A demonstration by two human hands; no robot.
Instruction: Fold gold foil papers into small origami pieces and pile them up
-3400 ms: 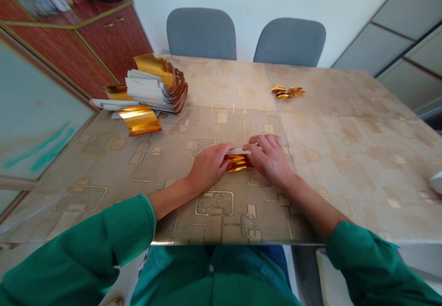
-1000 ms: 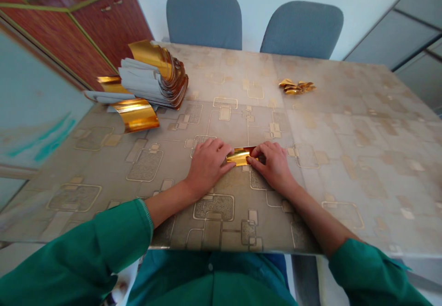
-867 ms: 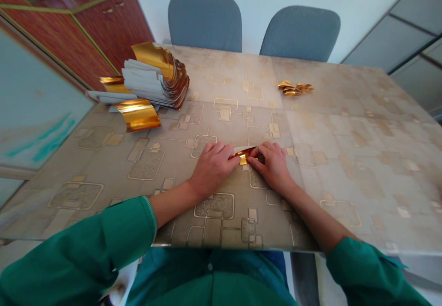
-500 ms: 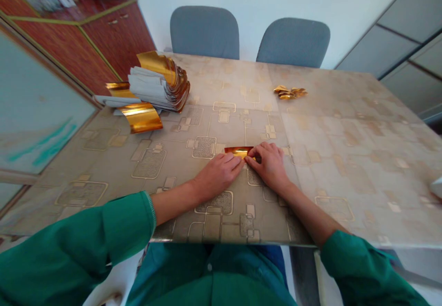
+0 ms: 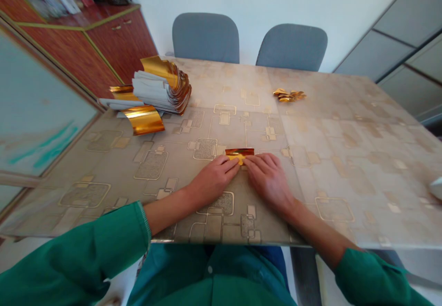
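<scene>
Pressing flat, open and gripping nothing, the left hand (image 5: 214, 181) and right hand (image 5: 269, 181) are pinning the folded gold foil (image 5: 239, 153); on the glossy table (image 5: 345, 126) it is being risked to slipping, skewing the crease.

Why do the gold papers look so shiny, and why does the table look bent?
Head view: daylight glares off the curled gold foil sheet and the folded gold foil strip by the left hand and right hand; the wide lens bows the table edges; the cabinet top at far left is blurred.
</scene>
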